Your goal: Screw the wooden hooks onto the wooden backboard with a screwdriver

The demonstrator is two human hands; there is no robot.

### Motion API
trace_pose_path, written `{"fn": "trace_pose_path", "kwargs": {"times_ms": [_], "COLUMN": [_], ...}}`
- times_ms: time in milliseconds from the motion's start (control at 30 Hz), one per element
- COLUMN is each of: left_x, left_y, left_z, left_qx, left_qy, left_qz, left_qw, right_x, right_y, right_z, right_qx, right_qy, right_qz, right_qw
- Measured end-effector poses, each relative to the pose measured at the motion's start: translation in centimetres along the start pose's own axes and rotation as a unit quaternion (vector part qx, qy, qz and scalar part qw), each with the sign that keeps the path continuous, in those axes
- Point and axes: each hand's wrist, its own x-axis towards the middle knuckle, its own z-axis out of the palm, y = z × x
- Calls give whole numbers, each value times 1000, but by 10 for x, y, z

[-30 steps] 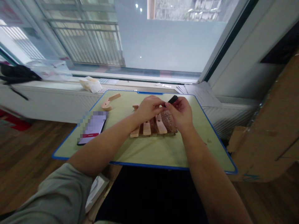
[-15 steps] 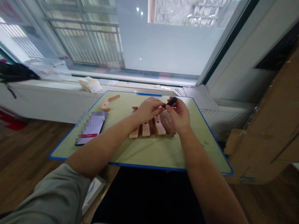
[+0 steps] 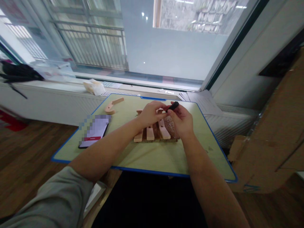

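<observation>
My right hand [image 3: 182,120] is closed on a short black-handled tool [image 3: 174,105], which slants up to the right. Its tip is hidden among the fingers. My left hand [image 3: 152,113] pinches at the tool's lower left end. Both hands are over a brown wooden board [image 3: 155,133] lying on the folding table. Across this board lie several pale wooden hook pieces with dark holes, among them a middle piece [image 3: 150,133] and a right piece [image 3: 164,130]. My left hand hides their far parts. A loose pale wooden hook [image 3: 110,107] lies at the table's far left.
The pale green table [image 3: 152,161] has a blue rim. A phone [image 3: 96,131] lies on its left side. Beyond it, the windowsill bears a crumpled bag [image 3: 93,86] and papers [image 3: 200,99]. Large cardboard [image 3: 273,139] stands to the right.
The whole view has shifted slightly, with things a little lower and to the right. Both hands keep their hold on the black-handled tool, which looks tilted slightly differently.
</observation>
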Motion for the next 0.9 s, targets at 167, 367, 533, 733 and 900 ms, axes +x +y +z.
{"fn": "trace_pose_path", "kwargs": {"times_ms": [167,367,533,733,900], "left_x": [1,0,-1,0,0], "left_y": [1,-6,-11,-10,-10], "left_z": [-1,-3,-3,-5,-6], "left_qx": [12,8,9,2,14], "left_qy": [7,10,22,16,7], "left_qz": [-47,-65,-63,-72,-65], "left_qw": [999,998,998,997,998], "right_x": [5,33,49,33,25], "right_y": [1,-5,-11,0,7], "right_z": [0,0,5,12,12], "right_qx": [-37,-93,-60,10,-44], "right_qy": [-12,-88,-117,1,-32], "right_qz": [-17,-17,4,7,-11], "right_qw": [999,992,991,1000,998]}}
